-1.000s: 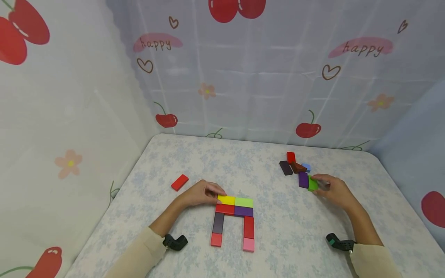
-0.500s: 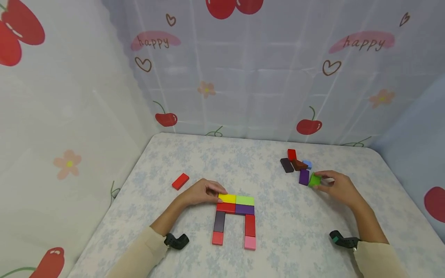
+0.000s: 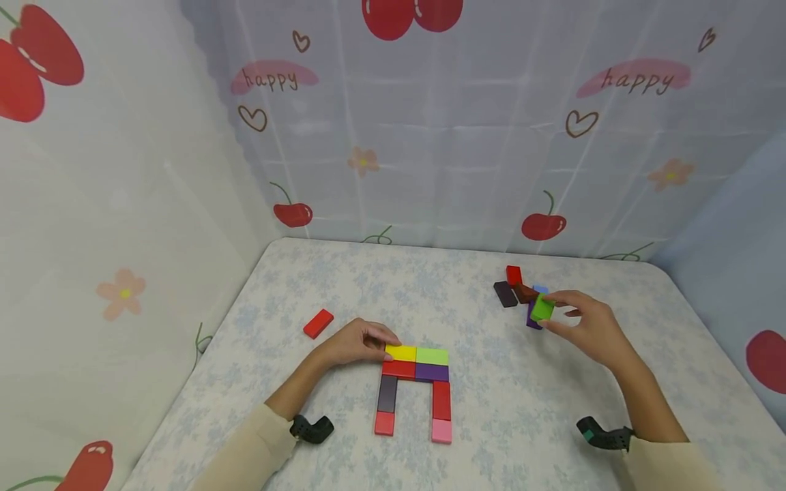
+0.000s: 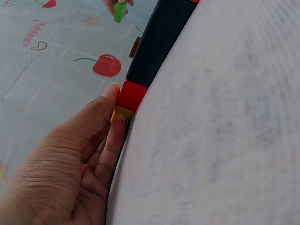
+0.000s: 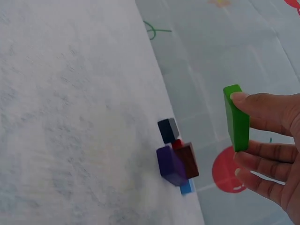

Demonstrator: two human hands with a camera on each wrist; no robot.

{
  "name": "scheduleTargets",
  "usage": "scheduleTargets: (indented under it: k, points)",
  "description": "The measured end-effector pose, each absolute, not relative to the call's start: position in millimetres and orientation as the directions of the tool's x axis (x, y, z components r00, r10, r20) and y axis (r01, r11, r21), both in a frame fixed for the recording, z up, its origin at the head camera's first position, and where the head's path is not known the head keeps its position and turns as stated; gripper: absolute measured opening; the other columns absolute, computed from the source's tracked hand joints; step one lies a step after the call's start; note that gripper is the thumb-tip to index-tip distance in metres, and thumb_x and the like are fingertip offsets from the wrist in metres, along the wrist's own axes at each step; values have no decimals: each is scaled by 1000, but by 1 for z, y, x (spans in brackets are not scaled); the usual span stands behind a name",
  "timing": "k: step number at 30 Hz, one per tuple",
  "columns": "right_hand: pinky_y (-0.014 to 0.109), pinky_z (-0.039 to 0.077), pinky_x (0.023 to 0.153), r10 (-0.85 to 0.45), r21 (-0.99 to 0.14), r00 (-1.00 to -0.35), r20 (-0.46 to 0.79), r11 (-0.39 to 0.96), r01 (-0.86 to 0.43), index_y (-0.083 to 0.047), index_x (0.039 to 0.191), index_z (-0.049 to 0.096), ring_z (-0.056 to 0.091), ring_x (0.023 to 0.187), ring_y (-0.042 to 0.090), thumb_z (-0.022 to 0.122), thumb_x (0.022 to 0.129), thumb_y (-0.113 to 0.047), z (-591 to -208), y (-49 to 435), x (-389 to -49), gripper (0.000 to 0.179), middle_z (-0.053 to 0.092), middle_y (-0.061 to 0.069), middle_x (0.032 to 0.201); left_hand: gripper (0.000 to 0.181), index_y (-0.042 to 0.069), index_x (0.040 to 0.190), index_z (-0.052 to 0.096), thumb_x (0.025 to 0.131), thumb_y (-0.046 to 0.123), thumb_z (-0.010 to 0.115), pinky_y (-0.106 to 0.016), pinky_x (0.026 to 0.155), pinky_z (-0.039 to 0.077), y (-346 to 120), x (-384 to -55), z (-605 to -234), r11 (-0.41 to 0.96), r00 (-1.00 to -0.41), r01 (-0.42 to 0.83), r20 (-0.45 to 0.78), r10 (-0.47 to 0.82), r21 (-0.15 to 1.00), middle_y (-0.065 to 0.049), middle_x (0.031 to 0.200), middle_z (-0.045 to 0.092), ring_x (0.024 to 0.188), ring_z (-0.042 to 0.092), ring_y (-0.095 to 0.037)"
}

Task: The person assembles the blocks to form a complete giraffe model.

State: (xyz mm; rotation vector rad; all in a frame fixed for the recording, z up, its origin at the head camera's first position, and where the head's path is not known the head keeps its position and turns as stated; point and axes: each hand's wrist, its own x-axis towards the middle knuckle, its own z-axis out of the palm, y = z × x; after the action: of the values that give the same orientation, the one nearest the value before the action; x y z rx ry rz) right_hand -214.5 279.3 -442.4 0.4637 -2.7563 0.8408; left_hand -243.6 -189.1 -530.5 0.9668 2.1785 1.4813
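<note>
My left hand (image 3: 356,342) pinches the yellow block (image 3: 402,352) between thumb and fingers, at the top left corner of a flat block figure. Beside it lies a light green block (image 3: 432,356), with a red block (image 3: 398,369) and a purple block (image 3: 432,372) below. Two legs run toward me: a dark grey block (image 3: 387,394) over a light red one (image 3: 384,423), and a red block (image 3: 441,401) over a pink one (image 3: 441,432). Raised off the table, a green block (image 5: 238,119) is pinched by its ends in my right hand (image 3: 592,332).
Under and behind the held green block sit a loose purple block (image 5: 171,166), a brown block (image 3: 525,294), a dark block (image 3: 505,294), a red block (image 3: 514,275) and a blue block (image 3: 540,289). Another red block (image 3: 318,324) lies left of the figure. Curtains border the table (image 3: 282,429).
My right hand has lifted the green block from beside the loose purple block and moved it left, now partly covering the purple one. The left hand has stayed on the yellow block.
</note>
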Motion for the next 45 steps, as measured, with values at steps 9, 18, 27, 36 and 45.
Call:
scheduleTargets:
  k: [9, 18, 27, 36, 45]
  points:
    - [47, 59, 77, -323, -467, -874, 363, 749, -470, -4, 120, 71, 67, 100, 35, 90, 77, -9, -444, 239, -200, 47, 69, 14, 118, 31, 16, 118, 79, 87, 12, 82, -29, 72, 56, -191, -245, -534, 205, -698, 366, 122, 706, 908, 2, 112, 73, 85, 64, -16]
    - [48, 58, 78, -391, -519, -859, 330, 685, -511, -4, 115, 72, 67, 101, 31, 91, 74, -7, -449, 202, -190, 45, 70, 9, 117, 31, 15, 118, 79, 87, 12, 82, -28, 71, 56, -190, -245, -532, 199, -697, 358, 119, 707, 912, 1, 113, 73, 85, 64, -16]
    - [45, 59, 80, -462, -541, -854, 241, 666, -513, -8, 115, 73, 66, 105, 30, 90, 77, -11, -462, 176, -185, 42, 70, 7, 118, 31, 19, 117, 79, 87, 13, 82, -29, 72, 56, -190, -248, -535, 208, -699, 362, 117, 705, 909, 4, 112, 73, 86, 64, -17]
    - [44, 57, 88, -495, -498, -847, 194, 694, -520, -8, 113, 74, 67, 103, 25, 92, 75, -17, -478, 162, -187, 43, 70, 4, 113, 31, 15, 117, 79, 87, 12, 82, -29, 72, 56, -190, -247, -534, 202, -698, 364, 122, 706, 909, 1, 113, 73, 84, 64, -15]
    - [42, 55, 90, -517, -470, -839, 171, 705, -531, -8, 114, 74, 66, 104, 22, 92, 74, -19, -484, 159, -186, 45, 69, 4, 114, 31, 14, 117, 78, 87, 12, 82, -28, 71, 55, -190, -247, -534, 197, -700, 355, 120, 704, 914, 0, 113, 73, 84, 64, -16]
